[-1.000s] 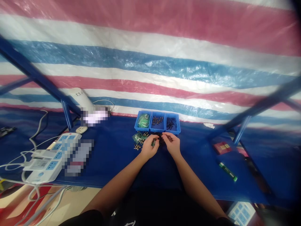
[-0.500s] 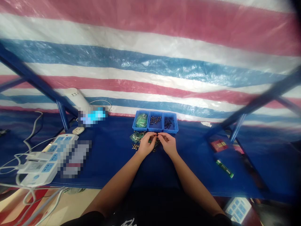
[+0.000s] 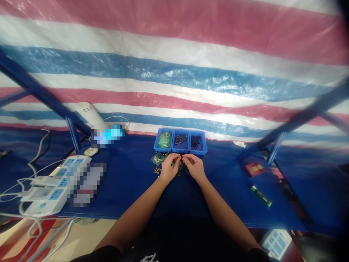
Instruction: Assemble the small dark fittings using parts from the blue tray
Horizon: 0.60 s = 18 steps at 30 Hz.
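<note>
My left hand [image 3: 170,168] and my right hand [image 3: 194,165] meet fingertip to fingertip over a small pile of parts, just in front of three blue bins. Both are closed in a pinch; whatever sits between the fingers is too small to name. Green circuit boards [image 3: 158,158] lie beside and partly under my left hand. Several small brass-coloured metal parts [image 3: 157,170] are scattered at its left. Of the bins, the left one [image 3: 155,149] holds green boards in clear wrapping, the middle one [image 3: 180,150] metal pieces, and the right one [image 3: 198,151] dark screw-like pieces.
A white power strip [image 3: 40,208] with plugged-in cables lies on the left of the blue table [image 3: 122,189]. Behind it stand a white cylinder [image 3: 91,114] and a blurred lit device. On the right are a red packet [image 3: 254,169] and a green tube [image 3: 261,195]. Blue posts flank both sides.
Almost nothing differs. My fingertips shift very slightly, while both hands stay together over the same spot.
</note>
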Each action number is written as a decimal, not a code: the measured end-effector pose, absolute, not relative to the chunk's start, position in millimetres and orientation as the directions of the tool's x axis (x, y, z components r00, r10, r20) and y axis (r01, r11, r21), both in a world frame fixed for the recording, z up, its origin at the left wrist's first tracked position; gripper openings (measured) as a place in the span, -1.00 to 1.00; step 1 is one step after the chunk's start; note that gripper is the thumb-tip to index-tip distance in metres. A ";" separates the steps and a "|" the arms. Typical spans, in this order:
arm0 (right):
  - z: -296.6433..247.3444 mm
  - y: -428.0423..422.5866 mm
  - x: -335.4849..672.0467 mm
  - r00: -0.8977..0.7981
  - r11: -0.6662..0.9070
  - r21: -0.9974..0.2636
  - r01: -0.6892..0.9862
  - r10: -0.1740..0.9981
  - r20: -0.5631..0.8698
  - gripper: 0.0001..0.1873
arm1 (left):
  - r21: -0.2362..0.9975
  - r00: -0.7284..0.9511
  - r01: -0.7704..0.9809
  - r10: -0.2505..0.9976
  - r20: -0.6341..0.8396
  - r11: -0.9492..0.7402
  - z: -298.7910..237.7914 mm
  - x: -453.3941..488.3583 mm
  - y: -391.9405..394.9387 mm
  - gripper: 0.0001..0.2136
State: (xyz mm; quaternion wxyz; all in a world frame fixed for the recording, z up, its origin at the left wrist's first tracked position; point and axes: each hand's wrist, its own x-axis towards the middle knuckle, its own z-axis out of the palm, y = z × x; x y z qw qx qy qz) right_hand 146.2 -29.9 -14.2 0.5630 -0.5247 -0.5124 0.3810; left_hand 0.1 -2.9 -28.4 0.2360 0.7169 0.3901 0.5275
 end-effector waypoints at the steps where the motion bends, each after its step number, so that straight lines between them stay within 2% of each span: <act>1: -12.6 -30.4 146.5 0.186 0.170 -0.978 0.117 0.964 0.190 -0.73 | 0.748 0.138 0.314 0.808 0.573 -0.585 -29.4 0.2 -2.7 -0.86; 6: -10.8 -32.3 146.5 0.181 0.226 -0.944 0.240 0.945 0.273 -0.77 | 0.737 0.135 0.322 0.799 0.586 -0.595 -32.8 0.5 -1.2 -0.84; 13: -20.4 -27.9 146.6 0.201 0.178 -0.975 0.130 0.959 0.202 -0.76 | 0.740 0.113 0.279 0.786 0.607 -0.612 -33.5 1.8 -2.6 -0.80; 18: -22.2 -27.1 148.7 0.181 0.224 -0.953 0.205 0.948 0.262 -0.76 | 0.724 0.113 0.290 0.773 0.624 -0.626 -36.8 1.1 -0.9 -0.83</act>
